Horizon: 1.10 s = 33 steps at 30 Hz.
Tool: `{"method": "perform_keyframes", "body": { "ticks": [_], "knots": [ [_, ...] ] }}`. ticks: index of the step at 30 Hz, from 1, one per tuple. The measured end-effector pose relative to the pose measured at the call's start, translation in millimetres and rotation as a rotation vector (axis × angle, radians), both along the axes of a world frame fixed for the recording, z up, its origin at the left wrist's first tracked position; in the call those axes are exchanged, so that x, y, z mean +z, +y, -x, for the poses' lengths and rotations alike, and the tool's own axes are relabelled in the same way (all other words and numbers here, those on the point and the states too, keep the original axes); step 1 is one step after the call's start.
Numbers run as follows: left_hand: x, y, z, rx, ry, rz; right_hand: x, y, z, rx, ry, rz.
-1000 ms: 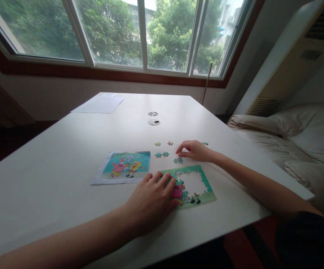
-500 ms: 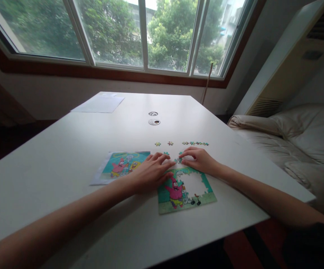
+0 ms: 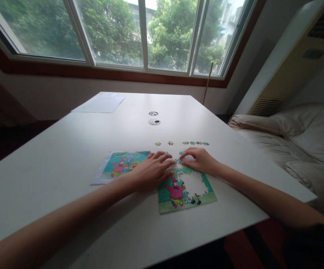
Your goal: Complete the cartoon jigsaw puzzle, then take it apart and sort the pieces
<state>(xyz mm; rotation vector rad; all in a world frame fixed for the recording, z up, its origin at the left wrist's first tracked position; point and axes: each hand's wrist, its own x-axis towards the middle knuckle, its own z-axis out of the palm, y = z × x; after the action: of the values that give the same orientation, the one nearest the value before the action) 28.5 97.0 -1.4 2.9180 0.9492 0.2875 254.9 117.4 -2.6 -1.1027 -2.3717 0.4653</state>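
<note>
On the white table lies a partly assembled jigsaw puzzle (image 3: 173, 200), a pink starfish on its left and a ragged white gap at upper right. My left hand (image 3: 158, 168) rests flat with fingers spread over its upper left corner, holding nothing visible. Just above the puzzle my right hand (image 3: 197, 158) curls thumb and fingers in a pinch at a small puzzle piece (image 3: 178, 161); the exact contact is too small to see. Another teal piece (image 3: 181, 152) is by its index fingertip. My left fingers partly hide one more piece (image 3: 166, 152).
A reference picture (image 3: 120, 164) of the same cartoon lies left, partly under my left forearm. Loose puzzle pieces (image 3: 192, 143) form a row beyond my hands. Farther back are two round table inserts (image 3: 154, 121) and a paper sheet (image 3: 103, 104). A sofa (image 3: 285, 130) stands right.
Almost nothing differs. The fingers of my left hand have shifted very slightly; my right hand stays at the same small pieces.
</note>
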Motion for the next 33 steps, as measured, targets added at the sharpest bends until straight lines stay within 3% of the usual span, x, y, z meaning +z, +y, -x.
{"method": "perform_keyframes", "body": {
  "ticks": [4,21,33],
  "knots": [
    [-1.2,-0.6,-0.3,-0.057,0.009,0.012,0.8,1.0,0.7,0.017,-0.013,-0.014],
    [-1.0,-0.4,0.7,-0.066,0.031,-0.026,0.7,9.8,-8.4,0.242,-0.078,-0.12],
    [-0.8,-0.9,-0.4,-0.099,0.034,-0.062,0.8,9.6,-7.9,0.246,-0.082,-0.149]
  ]
}}
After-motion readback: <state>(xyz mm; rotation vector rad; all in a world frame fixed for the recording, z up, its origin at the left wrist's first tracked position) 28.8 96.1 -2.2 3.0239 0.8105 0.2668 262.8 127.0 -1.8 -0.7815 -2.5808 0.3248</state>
